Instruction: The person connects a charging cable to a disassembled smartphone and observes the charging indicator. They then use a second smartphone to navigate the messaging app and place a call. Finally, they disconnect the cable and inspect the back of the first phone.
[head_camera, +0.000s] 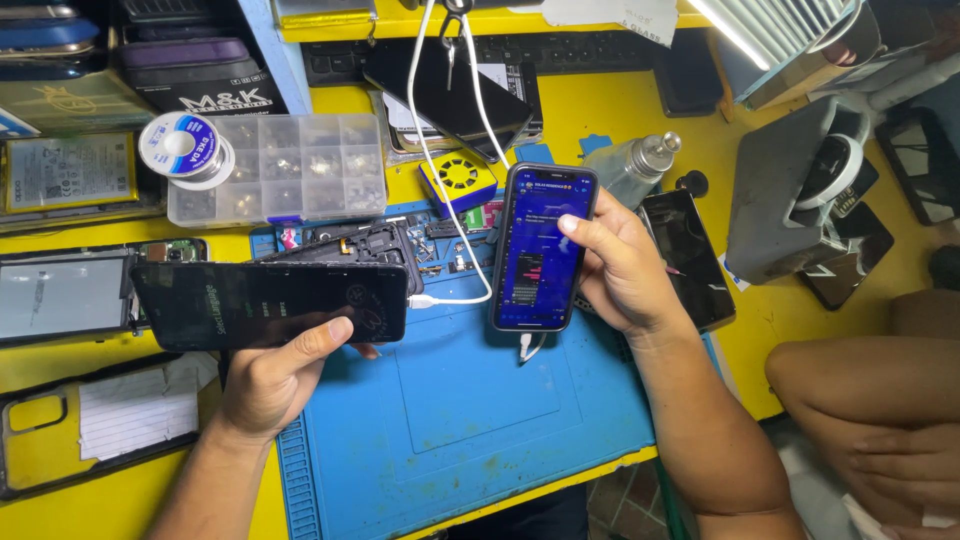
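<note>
My left hand holds a black phone sideways above the blue work mat, thumb on its dark screen. A white cable is plugged into that phone's right end. My right hand holds a second phone upright, its screen lit with a blue chat view, thumb resting on the glass. A cable also hangs from its bottom end. An opened phone body lies on the mat behind the black phone.
A clear parts box with a solder spool stands at the back left. Phone screens and cases lie on the yellow table at left and right. A metal bottle, a small yellow fan and a grey block sit behind. Another person's knee is at right.
</note>
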